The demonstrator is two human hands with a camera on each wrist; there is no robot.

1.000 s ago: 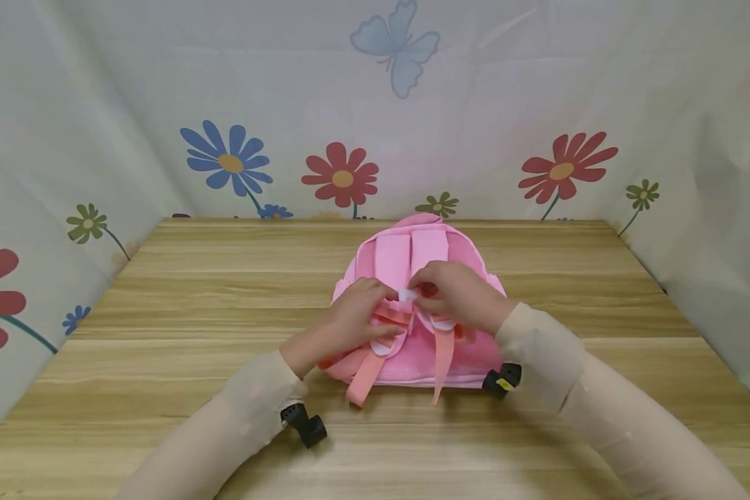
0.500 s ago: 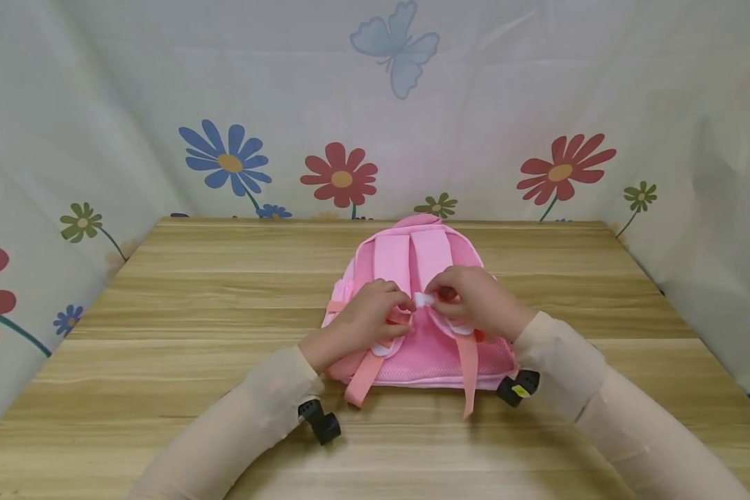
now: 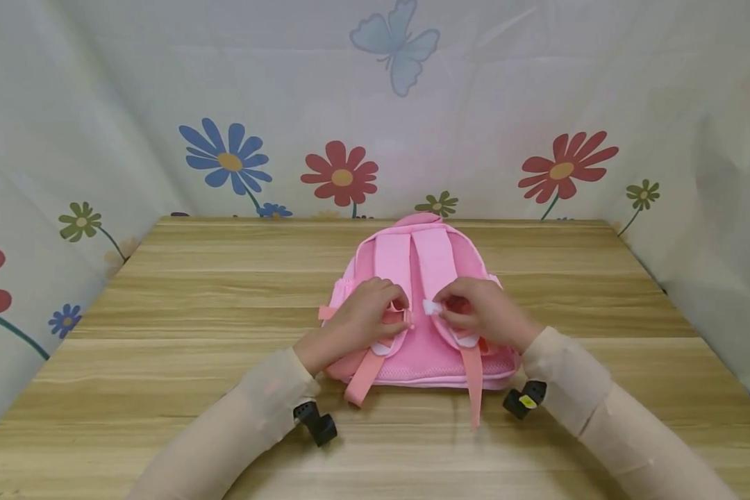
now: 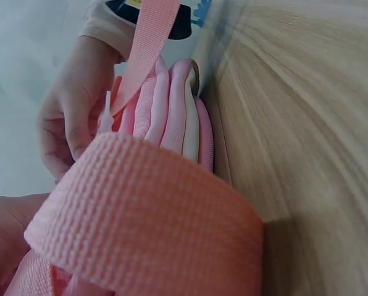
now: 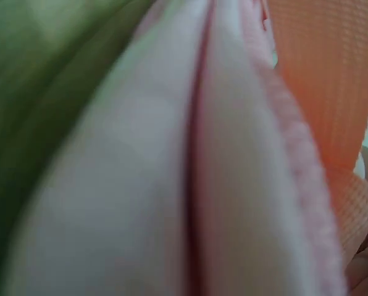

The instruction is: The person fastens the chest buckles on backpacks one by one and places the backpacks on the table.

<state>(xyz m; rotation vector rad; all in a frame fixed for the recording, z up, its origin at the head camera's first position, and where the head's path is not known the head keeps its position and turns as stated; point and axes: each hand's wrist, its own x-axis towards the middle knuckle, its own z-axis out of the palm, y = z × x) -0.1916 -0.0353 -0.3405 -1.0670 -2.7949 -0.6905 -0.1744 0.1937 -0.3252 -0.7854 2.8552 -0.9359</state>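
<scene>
A pink backpack (image 3: 428,351) lies on the table with its straps facing up. My right hand (image 3: 490,314) pinches a white buckle piece (image 3: 432,307) over the right shoulder strap (image 3: 435,260). Across a small gap, the curled fingers and thumb of my left hand (image 3: 359,319) pinch the end of a pinkish buckle piece (image 3: 407,316) beside the left shoulder strap (image 3: 392,260). In the left wrist view, a coral webbing strap (image 4: 153,216) hides most of the left hand. The right wrist view is mostly filled by blurred pink fabric (image 5: 122,160).
The wooden table (image 3: 237,278) extends around the backpack. Loose coral strap tails (image 3: 364,378) hang over the backpack's front edge. A flower-printed curtain (image 3: 475,104) encloses the back and sides. A small black camera (image 3: 315,423) sits at the left wrist.
The white buckle piece has moved rightward with my right hand, away from the left hand's fingers, and a gap has opened between them. The right strap tail has shifted right.
</scene>
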